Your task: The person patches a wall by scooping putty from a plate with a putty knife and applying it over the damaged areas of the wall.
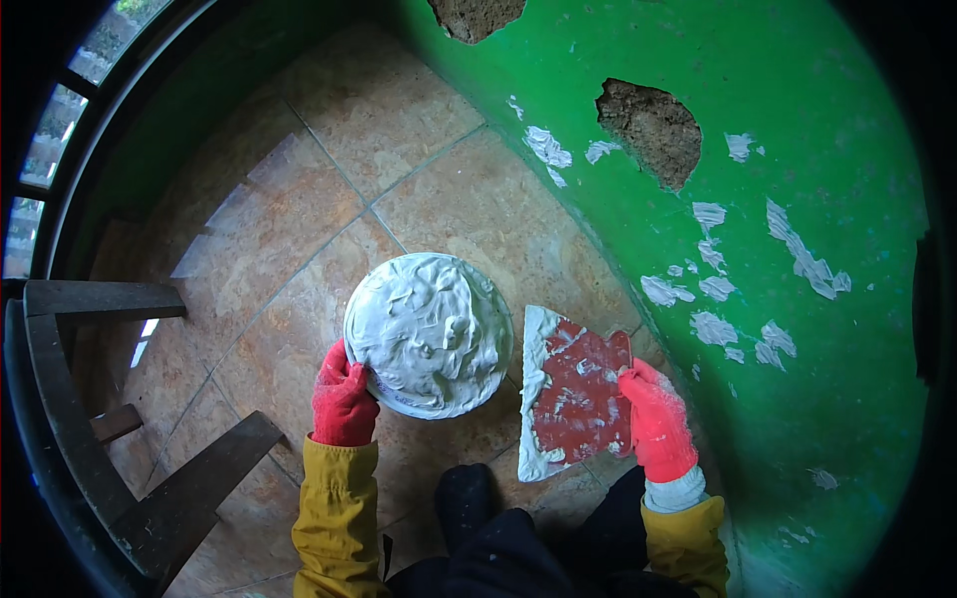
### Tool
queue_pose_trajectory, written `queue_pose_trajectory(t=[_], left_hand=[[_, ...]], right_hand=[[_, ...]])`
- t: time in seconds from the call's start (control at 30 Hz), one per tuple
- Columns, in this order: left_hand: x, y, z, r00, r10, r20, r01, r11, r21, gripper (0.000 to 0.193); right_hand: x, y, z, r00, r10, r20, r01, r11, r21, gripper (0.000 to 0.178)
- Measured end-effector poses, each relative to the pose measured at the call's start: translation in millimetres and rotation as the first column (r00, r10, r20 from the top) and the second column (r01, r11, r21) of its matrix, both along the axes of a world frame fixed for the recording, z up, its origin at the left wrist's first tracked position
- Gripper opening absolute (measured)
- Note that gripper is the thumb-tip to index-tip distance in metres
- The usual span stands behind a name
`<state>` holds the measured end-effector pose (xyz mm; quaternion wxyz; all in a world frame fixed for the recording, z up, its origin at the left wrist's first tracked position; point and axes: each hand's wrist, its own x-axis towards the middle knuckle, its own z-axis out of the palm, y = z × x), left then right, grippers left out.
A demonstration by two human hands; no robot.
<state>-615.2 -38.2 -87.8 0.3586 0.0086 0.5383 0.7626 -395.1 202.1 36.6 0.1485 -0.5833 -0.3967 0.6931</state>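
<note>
My left hand (344,399), in a red glove, grips the near left rim of a round tub (431,334) heaped with white filler paste. The tub's sides are hidden under the paste. My right hand (658,419), also red-gloved, is closed on the right edge of a wide red putty spreader (583,394). White paste coats the spreader's left edge, and thin smears dot its face. A small gap separates the spreader from the tub. To the right, the green wall (797,399) carries several rough white paste patches (715,329).
Two broken holes expose brown material in the wall; the larger hole (653,130) is beyond my right hand. A dark wooden frame (90,419) stands at the left, over brown floor tiles (299,289). A barred window (60,130) is at the far left. My dark shoe (466,498) shows below the tub.
</note>
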Motion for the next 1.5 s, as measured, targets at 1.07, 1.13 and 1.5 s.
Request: queue_pose_trajectory(t=[1.07,1.13,1.5], left_hand=[[17,6,25,0.979,-0.160,0.124,0.147,0.984,0.102,0.049],[13,3,23,0.971,-0.200,0.132,0.184,0.975,0.128,0.050],[-4,11,28,0.919,-0.378,0.111,0.368,0.924,0.106,0.047]], right_hand=[[22,12,-1,0.935,0.312,0.167,-0.350,0.887,0.300,0.026],[29,17,0,0.820,0.515,0.249,-0.562,0.645,0.517,0.025],[15,40,10,0.575,0.688,0.442,-0.759,0.247,0.602,0.025]])
